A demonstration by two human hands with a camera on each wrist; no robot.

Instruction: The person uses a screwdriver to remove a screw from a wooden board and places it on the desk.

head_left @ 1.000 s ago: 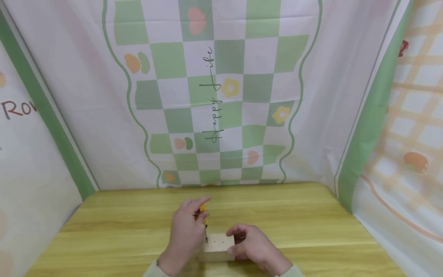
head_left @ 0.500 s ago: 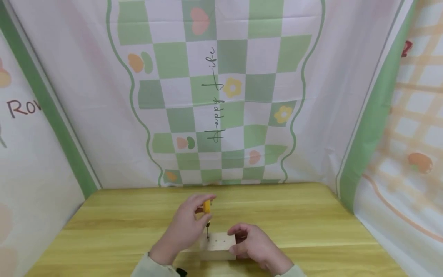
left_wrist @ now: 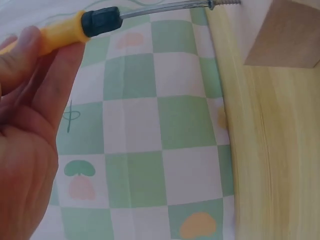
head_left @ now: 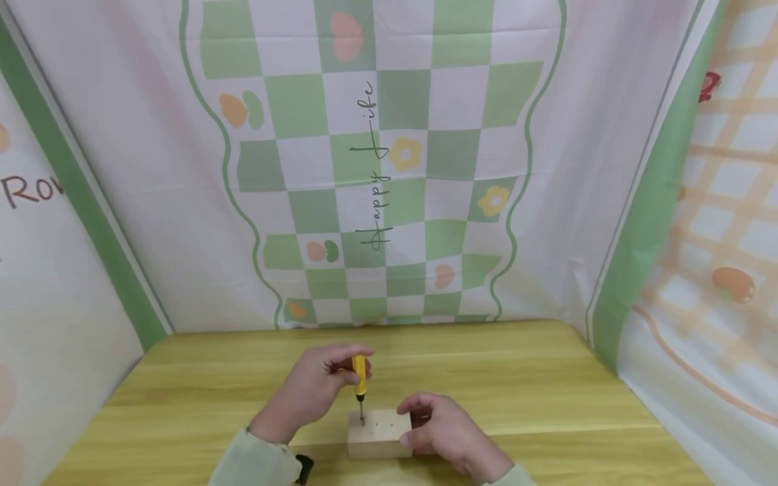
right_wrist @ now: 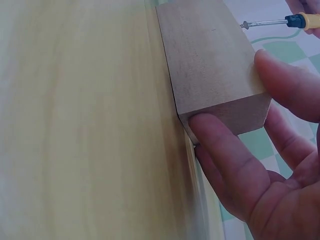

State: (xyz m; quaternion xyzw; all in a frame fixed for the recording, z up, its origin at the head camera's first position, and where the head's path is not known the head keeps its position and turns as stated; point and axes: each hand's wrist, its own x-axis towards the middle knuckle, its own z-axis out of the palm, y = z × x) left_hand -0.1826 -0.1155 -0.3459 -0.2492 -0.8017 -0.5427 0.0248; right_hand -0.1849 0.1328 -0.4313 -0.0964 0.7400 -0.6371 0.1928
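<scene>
Surrounding the block (head_left: 378, 449) — yellowish table (head_left: 523, 385) (cloth (head_left: 401, 202) behind).

- the table (head_left: 547, 391) offers room right of the right hand (head_left: 446, 432), which closes off the block's (head_left: 379, 447) right end.
- a gap lies between the left sleeve (head_left: 258, 459) and block; something black (head_left: 306, 467) juts into it.
- the screwdriver (head_left: 360, 374), near upright, bars the block's left end from above.
- the curtain (head_left: 419, 189) walls off the far edge.
</scene>
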